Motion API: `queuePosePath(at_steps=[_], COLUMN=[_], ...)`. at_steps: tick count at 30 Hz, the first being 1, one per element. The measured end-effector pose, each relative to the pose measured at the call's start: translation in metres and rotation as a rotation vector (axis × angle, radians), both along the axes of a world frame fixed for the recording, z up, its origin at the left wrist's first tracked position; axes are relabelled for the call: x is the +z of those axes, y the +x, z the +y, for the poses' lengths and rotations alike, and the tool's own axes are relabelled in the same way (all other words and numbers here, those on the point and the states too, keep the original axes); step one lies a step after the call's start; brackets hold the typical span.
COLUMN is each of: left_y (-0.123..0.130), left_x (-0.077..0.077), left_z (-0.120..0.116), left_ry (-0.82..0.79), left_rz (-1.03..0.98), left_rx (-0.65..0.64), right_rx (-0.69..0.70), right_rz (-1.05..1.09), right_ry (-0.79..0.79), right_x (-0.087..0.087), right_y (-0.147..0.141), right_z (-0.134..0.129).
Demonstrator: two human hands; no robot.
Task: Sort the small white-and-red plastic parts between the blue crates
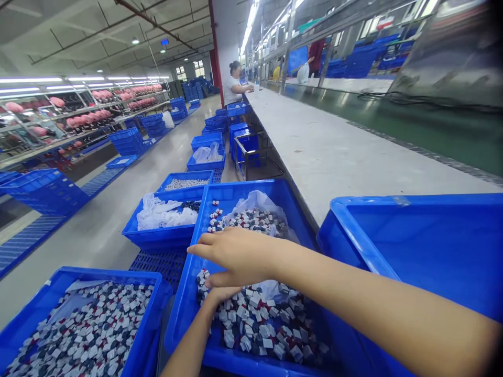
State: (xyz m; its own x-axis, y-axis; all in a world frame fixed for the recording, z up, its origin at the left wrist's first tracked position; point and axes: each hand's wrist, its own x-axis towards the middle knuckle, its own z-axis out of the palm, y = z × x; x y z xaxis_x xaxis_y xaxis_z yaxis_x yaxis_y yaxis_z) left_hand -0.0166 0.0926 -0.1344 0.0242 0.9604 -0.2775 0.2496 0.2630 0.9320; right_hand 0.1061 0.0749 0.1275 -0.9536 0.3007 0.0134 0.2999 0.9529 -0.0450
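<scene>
Both of my hands are over a blue bin [183, 306] that holds many small white, dark and red pieces [251, 314] and a clear plastic bag [261, 201]. My right hand [231, 255] reaches in from the right, palm down, its fingers pointing left and partly apart, with nothing seen in it. Just beneath it is my left hand [225, 294], coming from the bottom edge; its fingers are mostly hidden behind the right hand, so what it holds, if anything, does not show.
A second bin [157, 309] of similar pieces stands lower left. On the right, a large blue bin [428, 235] sits beside the long white table [310, 131]. More blue bins [159, 238] line the aisle. A person [232, 86] is at the table's far end.
</scene>
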Motion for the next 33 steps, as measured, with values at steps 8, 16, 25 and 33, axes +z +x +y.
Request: queuePosePath(at_steps=[8, 16, 25, 33], left_y=[-0.021, -0.012, 0.009, 0.009], left_x=[0.021, 0.135, 0.183, 0.199], left_z=[-0.001, -0.037, -0.060, -0.071], left_ry=[-0.147, -0.030, -0.084, 0.135], left_rz=[-0.644, -1.303, -1.390, -1.377], left_rx=[0.355, 0.372, 0.416, 0.389], right_rx=[-0.069, -0.181, -0.119, -0.197], right_rz=[-0.020, 0.003, 0.041, 0.143], right_ry=[-0.041, -0.013, 0.058, -0.090], right_x=[0.006, 0.011, 0.007, 0.011], right_y=[0.004, 0.007, 0.000, 0.001], right_z=[0.011, 0.016, 0.003, 0.004])
